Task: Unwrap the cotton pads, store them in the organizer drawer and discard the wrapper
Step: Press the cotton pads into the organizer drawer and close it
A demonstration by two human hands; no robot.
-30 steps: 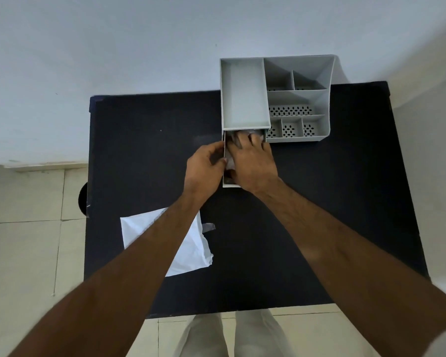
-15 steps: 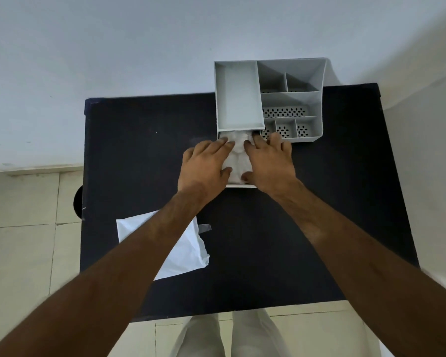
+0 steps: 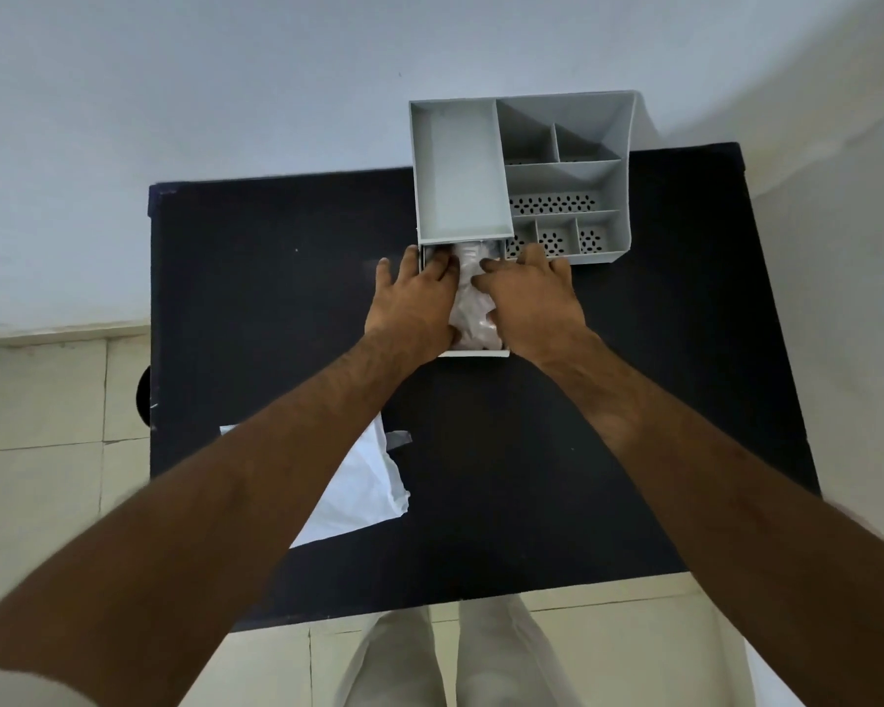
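Observation:
A grey organizer (image 3: 460, 170) stands at the back of the black table (image 3: 276, 298), its lower drawer (image 3: 473, 353) pulled out toward me. White cotton pads (image 3: 473, 311) fill the drawer. My left hand (image 3: 414, 298) and my right hand (image 3: 529, 298) lie flat, palms down, on either side of the pads, with fingers spread and reaching into the drawer. Neither hand grips anything that I can see. The white wrapper (image 3: 363, 482) lies on the table's front left, partly hidden under my left forearm.
The organizer's right half has several small perforated compartments (image 3: 557, 206). A small grey scrap (image 3: 398, 440) lies beside the wrapper. A white wall runs behind the table. Tiled floor shows to the left and in front, and my legs stand at the front edge.
Both hands have spread flat over the pads and slid deeper toward the drawer's back. One second ago they were bunched together at the drawer's left side.

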